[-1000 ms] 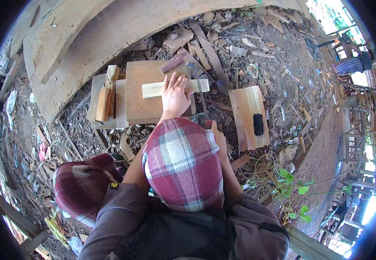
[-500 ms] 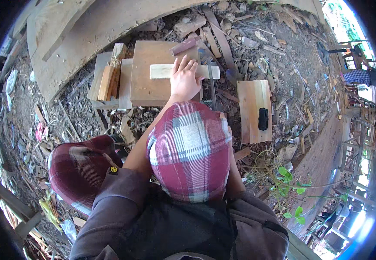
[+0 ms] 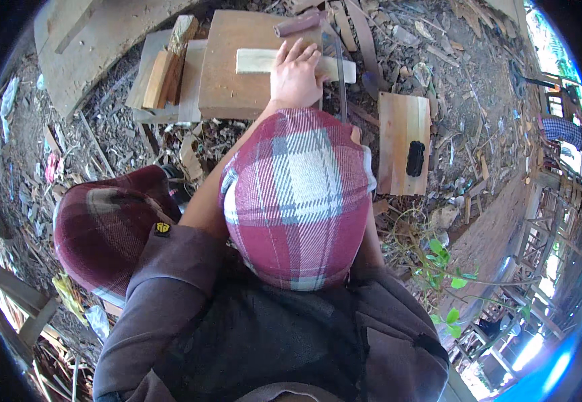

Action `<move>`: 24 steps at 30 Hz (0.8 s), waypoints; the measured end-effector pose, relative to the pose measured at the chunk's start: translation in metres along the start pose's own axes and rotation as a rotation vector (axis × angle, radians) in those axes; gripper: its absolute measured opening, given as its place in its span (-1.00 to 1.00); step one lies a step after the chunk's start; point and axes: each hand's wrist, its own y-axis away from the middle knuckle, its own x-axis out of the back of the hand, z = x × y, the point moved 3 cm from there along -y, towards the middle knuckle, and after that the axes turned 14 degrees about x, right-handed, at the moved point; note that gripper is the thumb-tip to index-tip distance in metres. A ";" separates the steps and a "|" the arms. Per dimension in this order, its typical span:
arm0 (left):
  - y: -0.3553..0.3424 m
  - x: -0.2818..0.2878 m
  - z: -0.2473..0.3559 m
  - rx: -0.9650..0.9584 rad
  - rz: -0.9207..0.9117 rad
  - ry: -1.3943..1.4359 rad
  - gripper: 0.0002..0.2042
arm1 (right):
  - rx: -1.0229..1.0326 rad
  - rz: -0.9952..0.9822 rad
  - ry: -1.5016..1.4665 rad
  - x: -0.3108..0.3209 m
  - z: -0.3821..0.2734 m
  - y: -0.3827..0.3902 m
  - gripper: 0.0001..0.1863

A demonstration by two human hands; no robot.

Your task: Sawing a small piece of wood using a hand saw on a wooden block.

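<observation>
Found the left hand (image 3: 296, 74) spread flat, palm down, fingers open and lying loosely together, pressing a pale strip of wood (image 3: 257, 60) onto the brown board (image 3: 237, 94) near the board's far edge. Noted no curled grip on the strip, only weight from above. Could not tell the state of the right hand: hidden behind the plaid knee (image 3: 298, 201) on the near side of the board, with nothing of its fingers showing. Made out a thin dark blade (image 3: 340, 87) standing along the board's right edge, crossing the strip just beside the thumb. Judged that closeness the chief danger: a jump or skid of the blade toward the board and straight into the thumb or the fingers. Judged a second risk in the hold itself: with only a flat palm pinning it, likely twisting or sliding of the strip across the board under any sideways push, spoiling a cut or dragging the hand along. Marked also a reddish round bar (image 3: 298, 25) at the board's far edge, touching or nearly touching the fingertips, apt to roll off onto the littered ground (image 3: 438, 60) if nudged. Saw stacked wooden blocks (image 3: 160, 77) left of the board and a small plank (image 3: 398, 120) carrying a black object (image 3: 415, 157) right of it, both well apart from the hand.
</observation>
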 end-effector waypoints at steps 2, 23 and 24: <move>-0.004 0.001 0.001 -0.045 0.055 -0.016 -0.55 | -0.041 -0.108 0.001 0.002 0.011 0.016 -0.45; -0.005 0.016 -0.002 -0.122 0.102 0.044 -0.58 | 0.294 0.086 -0.266 -0.015 0.024 -0.023 -0.52; -0.006 0.014 0.001 -0.141 0.095 0.051 -0.58 | 0.252 0.122 -0.123 0.002 -0.001 -0.026 -0.53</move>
